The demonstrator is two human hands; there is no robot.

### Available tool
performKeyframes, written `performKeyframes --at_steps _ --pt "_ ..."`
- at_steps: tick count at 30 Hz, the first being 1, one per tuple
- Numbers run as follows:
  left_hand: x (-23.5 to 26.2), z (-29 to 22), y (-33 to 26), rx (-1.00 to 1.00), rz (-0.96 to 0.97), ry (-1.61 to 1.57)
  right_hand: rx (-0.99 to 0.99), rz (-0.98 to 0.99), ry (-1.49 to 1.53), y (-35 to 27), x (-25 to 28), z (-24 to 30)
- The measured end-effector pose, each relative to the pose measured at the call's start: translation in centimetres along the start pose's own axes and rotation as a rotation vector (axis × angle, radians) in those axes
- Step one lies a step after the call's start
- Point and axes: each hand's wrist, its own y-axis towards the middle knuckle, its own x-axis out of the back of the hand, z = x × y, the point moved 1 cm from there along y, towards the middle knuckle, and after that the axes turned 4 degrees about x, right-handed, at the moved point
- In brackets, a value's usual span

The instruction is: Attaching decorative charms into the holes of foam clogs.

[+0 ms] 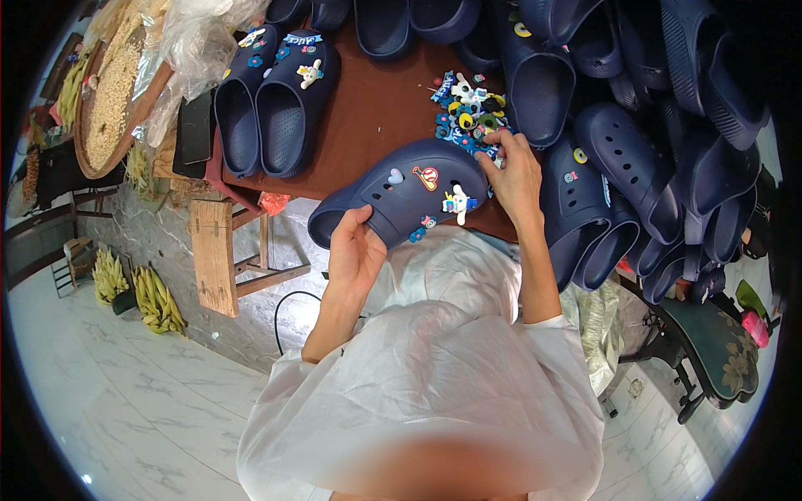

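1. Head view: the charm pile (pixel 469 115) lies on the brown bench (pixel 368 117).
2. On the pile's near side, a navy clog (pixel 401 200) sits in the left hand (pixel 355 252), gripped near its opening; colourful charms (pixel 427 177) stud its upper.
3. The right hand (pixel 501 159) is at the pile's near edge, fingertips narrowly spaced; whether they pinch anything, I cannot tell.
4. Left of the pile stand two decorated clogs (pixel 301 88); right of it, more clogs (pixel 622 150) crowd together.
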Motion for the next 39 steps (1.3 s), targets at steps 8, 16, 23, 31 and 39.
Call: performKeyframes --at_steps 8,16,23,31,39 --pt "0.3 0.3 -0.2 -0.016 -0.013 -0.027 -0.03 0.012 0.008 -0.1 0.1 -0.1" --pt "-0.7 0.7 -0.3 -0.016 0.058 -0.045 -0.103 -0.092 0.149 -0.9 1.9 0.6" --pt "-1.4 1.7 -0.5 -0.071 0.038 0.002 -0.102 -0.127 0.319 -1.8 2.7 2.2" --pt "-0.8 1.8 -0.3 -0.077 0.034 -0.004 -0.24 -0.02 0.545 -1.2 0.5 -0.6" --pt "-1.5 1.6 -0.9 -0.08 0.01 0.008 -0.251 -0.036 0.612 -1.2 0.8 -0.6"
